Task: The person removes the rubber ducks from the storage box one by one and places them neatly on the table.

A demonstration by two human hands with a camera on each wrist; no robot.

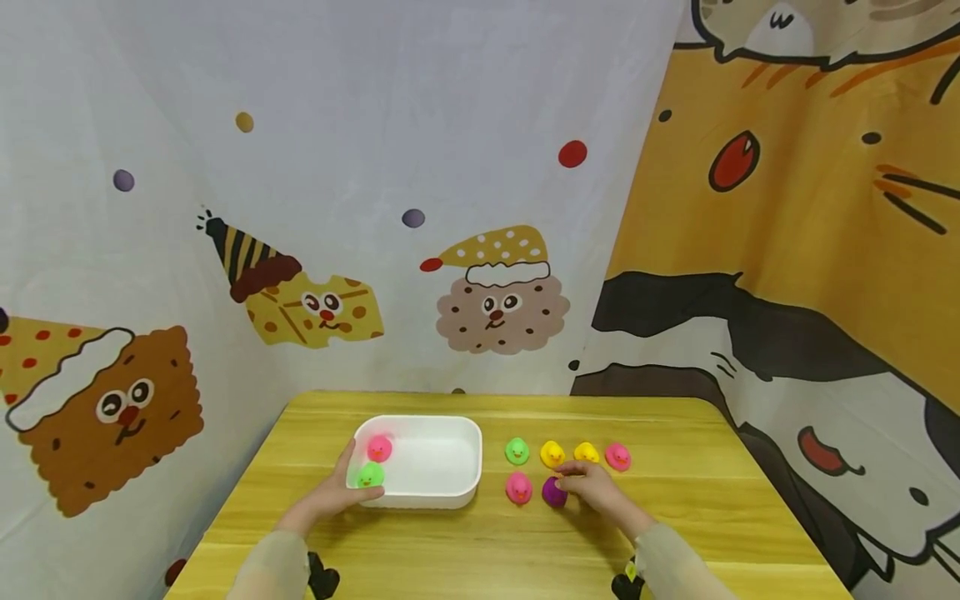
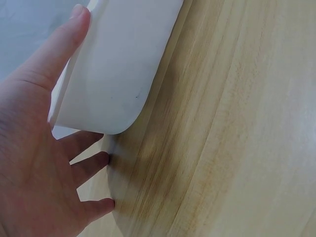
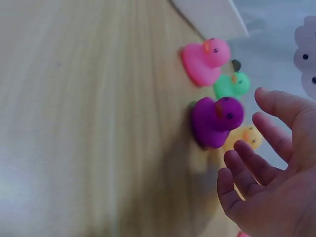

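Note:
My left hand (image 1: pixel 335 493) rests against the left front corner of a white plastic box (image 1: pixel 442 498), its thumb along the front rim. In the left wrist view the thumb lies straight on the box wall (image 2: pixel 118 64), and the other fingers are spread beside the corner. A pink duck (image 1: pixel 379 448) and a green duck (image 1: pixel 370 475) sit inside the box. My right hand (image 1: pixel 596 490) hovers at a purple toy duck (image 1: pixel 553 493); the right wrist view shows its fingers spread and apart from the purple duck (image 3: pixel 212 123).
Left of the purple duck sits another pink duck (image 1: pixel 518 488). Behind them stand a green duck (image 1: pixel 517 452), two yellow ducks (image 1: pixel 552 453) and a further pink duck (image 1: pixel 618 456) in a row. The wooden table (image 1: pixel 450 558) meets a printed curtain (image 1: pixel 337 150) at its back edge.

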